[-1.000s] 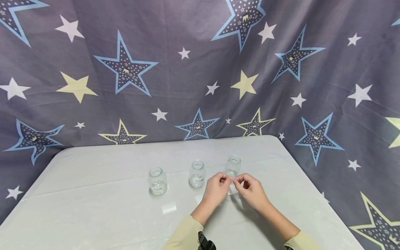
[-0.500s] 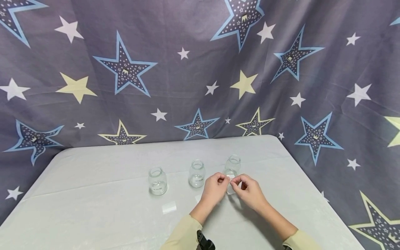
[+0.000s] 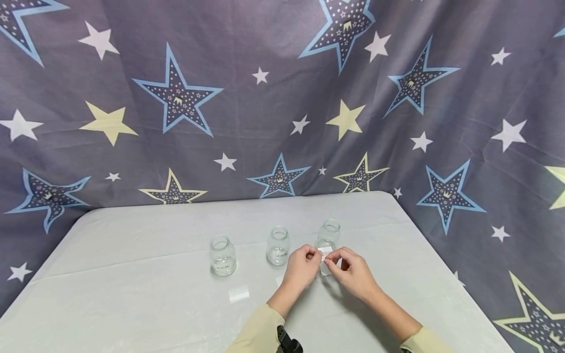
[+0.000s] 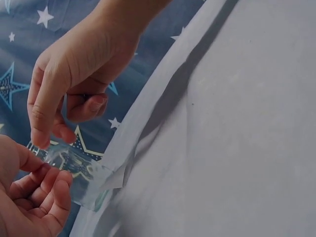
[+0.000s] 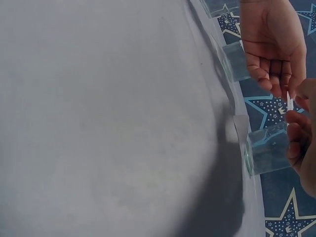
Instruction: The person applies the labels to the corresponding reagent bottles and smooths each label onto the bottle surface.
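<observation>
A small white label [image 3: 325,252] with faint print is stretched between my two hands, in front of the rightmost glass jar [image 3: 330,230]. My left hand [image 3: 302,265] pinches its left edge between thumb and forefinger. At the right edge, thumb and forefinger of my right hand [image 3: 351,270] pinch it too. The right wrist view shows the label [image 5: 290,102] edge-on between the fingertips. Below the hands, a white slip of paper [image 3: 325,268] lies before that jar, partly hidden. The jar is open-topped and upright, its lower part partly covered by the hands.
Two more open glass jars stand to the left, the middle one [image 3: 278,246] and the left one [image 3: 222,256], each with small print low on its side. A white slip [image 3: 239,293] lies before the left jar. Starry cloth [image 3: 229,98] hangs behind the white-covered table [image 3: 132,304].
The label has turned its printed face into view between the fingers. My right hand has shifted slightly left and down; the left hand has barely moved. The jars stay where they were.
</observation>
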The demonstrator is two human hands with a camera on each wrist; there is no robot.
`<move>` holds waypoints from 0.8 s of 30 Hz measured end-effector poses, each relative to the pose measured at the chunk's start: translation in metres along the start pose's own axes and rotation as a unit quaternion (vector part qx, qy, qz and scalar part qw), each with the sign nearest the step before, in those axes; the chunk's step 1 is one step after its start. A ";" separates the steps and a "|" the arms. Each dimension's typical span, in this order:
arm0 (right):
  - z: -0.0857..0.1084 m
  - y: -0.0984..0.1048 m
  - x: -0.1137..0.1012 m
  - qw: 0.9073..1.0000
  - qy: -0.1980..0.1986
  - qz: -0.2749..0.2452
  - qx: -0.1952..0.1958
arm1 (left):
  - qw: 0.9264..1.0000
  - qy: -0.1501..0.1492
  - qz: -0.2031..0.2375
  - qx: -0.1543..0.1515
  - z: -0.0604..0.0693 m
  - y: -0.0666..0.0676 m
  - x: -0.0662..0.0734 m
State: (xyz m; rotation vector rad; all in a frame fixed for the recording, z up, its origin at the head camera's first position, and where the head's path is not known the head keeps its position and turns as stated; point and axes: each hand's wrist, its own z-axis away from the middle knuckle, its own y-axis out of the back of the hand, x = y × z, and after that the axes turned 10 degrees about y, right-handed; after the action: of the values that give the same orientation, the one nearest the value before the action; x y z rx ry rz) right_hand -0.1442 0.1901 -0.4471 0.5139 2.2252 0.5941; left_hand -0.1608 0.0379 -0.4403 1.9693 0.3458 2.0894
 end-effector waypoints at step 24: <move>-0.002 0.013 0.018 0.983 -0.184 -0.009 -0.006 | 0.998 -0.032 -0.001 -0.050 0.000 -0.004 -0.002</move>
State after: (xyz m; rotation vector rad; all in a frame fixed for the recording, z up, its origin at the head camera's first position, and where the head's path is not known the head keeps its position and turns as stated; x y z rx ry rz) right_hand -0.1553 0.2095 -0.4489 0.5493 1.8718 0.4605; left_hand -0.1604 0.0414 -0.4435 1.9735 0.2262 1.9961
